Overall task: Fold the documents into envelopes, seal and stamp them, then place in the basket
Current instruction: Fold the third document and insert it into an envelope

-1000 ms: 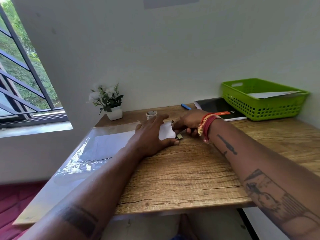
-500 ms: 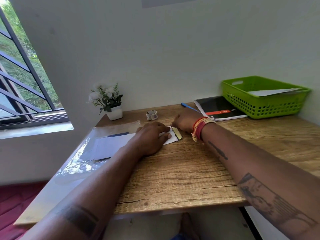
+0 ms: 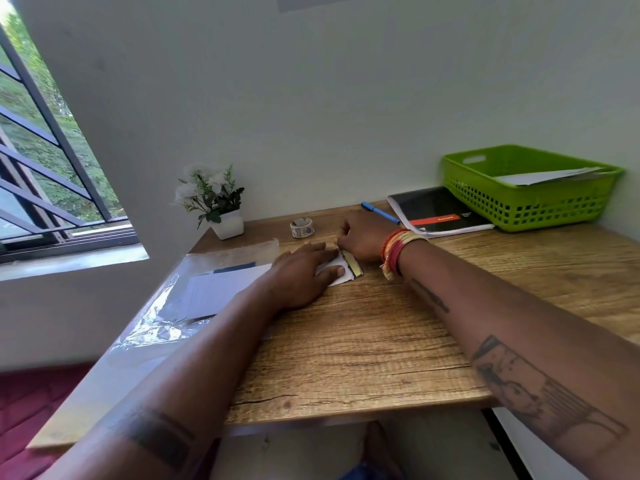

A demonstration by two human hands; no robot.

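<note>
A small white envelope [image 3: 341,273] lies on the wooden desk [image 3: 381,341], mostly covered by my left hand [image 3: 301,271], which presses flat on it with the thumb on its near edge. A yellowish strip [image 3: 354,265] runs along the envelope's right end. My right hand [image 3: 360,235] rests at that end, fingers curled and pinching at the strip's far tip. The green basket [image 3: 526,206] stands at the back right with white paper [image 3: 547,175] lying in it. A small roll of stamps [image 3: 301,227] sits behind my hands.
White sheets in a clear plastic sleeve [image 3: 207,289] lie left of my left hand. A potted white flower [image 3: 218,202] stands at the back left. A blue pen [image 3: 380,212] and a black notebook [image 3: 436,211] lie beside the basket. The wall is close behind.
My right hand has moved from the envelope's near right corner to its far right end. My left hand slid flatter over the envelope, covering more of it.
</note>
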